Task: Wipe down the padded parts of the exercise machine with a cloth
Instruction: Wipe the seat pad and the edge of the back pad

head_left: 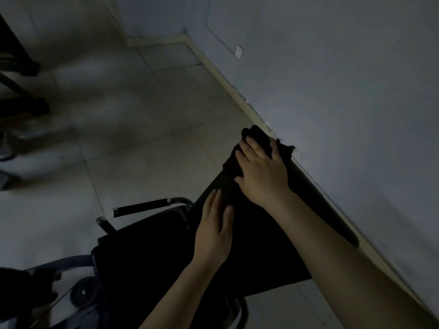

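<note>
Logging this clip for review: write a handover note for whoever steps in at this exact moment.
Right hand: flat, pressing the dark cloth onto the far end of the long black pad.
Left hand: open, palm resting on the same pad, nearer the person, holding nothing.
Done: cannot tell how much has been wiped.
Left: the square seat pad beside the grip handles.

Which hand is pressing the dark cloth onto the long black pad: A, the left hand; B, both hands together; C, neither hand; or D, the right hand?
D: the right hand lies spread on the dark cloth at the far end of the long black pad, while the left hand rests flat on the bare pad nearer the camera, off the cloth.
</note>
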The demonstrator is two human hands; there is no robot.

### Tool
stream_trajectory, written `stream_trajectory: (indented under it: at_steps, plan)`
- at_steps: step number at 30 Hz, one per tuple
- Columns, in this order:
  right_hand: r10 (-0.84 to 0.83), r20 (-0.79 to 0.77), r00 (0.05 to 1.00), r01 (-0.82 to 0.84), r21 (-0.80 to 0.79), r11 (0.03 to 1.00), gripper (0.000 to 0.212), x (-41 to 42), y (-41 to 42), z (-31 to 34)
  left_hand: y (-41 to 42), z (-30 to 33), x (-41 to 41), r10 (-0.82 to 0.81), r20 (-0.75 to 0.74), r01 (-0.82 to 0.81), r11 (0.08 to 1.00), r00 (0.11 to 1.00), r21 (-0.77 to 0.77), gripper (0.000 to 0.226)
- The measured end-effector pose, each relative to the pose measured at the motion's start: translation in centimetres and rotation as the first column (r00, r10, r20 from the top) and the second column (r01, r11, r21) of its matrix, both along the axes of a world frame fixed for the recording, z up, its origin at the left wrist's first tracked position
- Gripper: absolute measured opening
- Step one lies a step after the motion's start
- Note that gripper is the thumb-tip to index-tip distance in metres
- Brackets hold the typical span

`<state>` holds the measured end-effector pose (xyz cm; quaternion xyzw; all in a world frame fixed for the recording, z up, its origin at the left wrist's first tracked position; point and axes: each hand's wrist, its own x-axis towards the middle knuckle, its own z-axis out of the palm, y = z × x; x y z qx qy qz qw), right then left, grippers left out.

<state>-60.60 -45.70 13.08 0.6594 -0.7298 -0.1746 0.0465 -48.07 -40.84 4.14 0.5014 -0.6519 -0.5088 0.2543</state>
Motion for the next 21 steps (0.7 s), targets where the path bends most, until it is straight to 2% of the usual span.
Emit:
stream_trajectory:
  at_steps: [2, 5, 7, 9, 11, 13, 17, 21]
  plan:
    - [-0.021, 0.128, 0.992, 0.025, -0.030, 0.999, 0.064, -0.3, 2.5, 1.0, -0.8, 2.2, -1.5, -0.018, -0.157, 0.014, 1.000, 0.987, -0.027, 0.050]
    - [0.065, 0.349, 0.935, -0.007, -0.163, 0.987, 0.061, -1.9, 7.4, 2.0, -0.8, 4.6, -5.3, -0.089, -0.348, 0.096, 0.995, 0.933, 0.004, 0.052]
    - [0.014, 0.527, 0.850, 0.189, -0.328, 0.926, 0.049, -3.5, 10.2, 2.7, 0.3, 4.8, -7.6, -0.017, -0.388, 0.044, 0.997, 0.922, 0.061, 0.059]
    - [-0.102, 0.602, 0.792, 0.449, -0.462, 0.765, 0.041, -5.1, 12.1, 2.5, 0.9, 4.7, -9.6, 0.114, -0.353, -0.086, 0.992, 0.929, 0.092, 0.061]
    - [-0.262, 0.615, 0.744, 0.584, -0.406, 0.703, 0.042, -5.5, 12.2, 1.5, -0.5, 4.8, -10.6, 0.264, -0.301, -0.261, 0.964, 0.916, 0.053, 0.065]
    - [-0.451, 0.612, 0.650, 0.685, -0.215, 0.696, 0.050, -6.1, 11.5, 0.4, -3.2, 5.2, -12.2, 0.317, -0.234, -0.334, 0.942, 0.919, -0.040, 0.065]
    - [-0.484, 0.631, 0.607, 0.690, -0.117, 0.714, 0.053, -6.5, 10.9, 0.3, -6.5, 4.9, -14.0, 0.330, -0.168, -0.364, 0.896, 0.929, -0.254, 0.055]
    - [-0.519, 0.641, 0.565, 0.703, -0.046, 0.709, 0.052, -6.9, 10.7, 0.7, -5.7, 3.6, -13.7, 0.300, -0.193, -0.350, 0.873, 0.934, -0.340, 0.055]
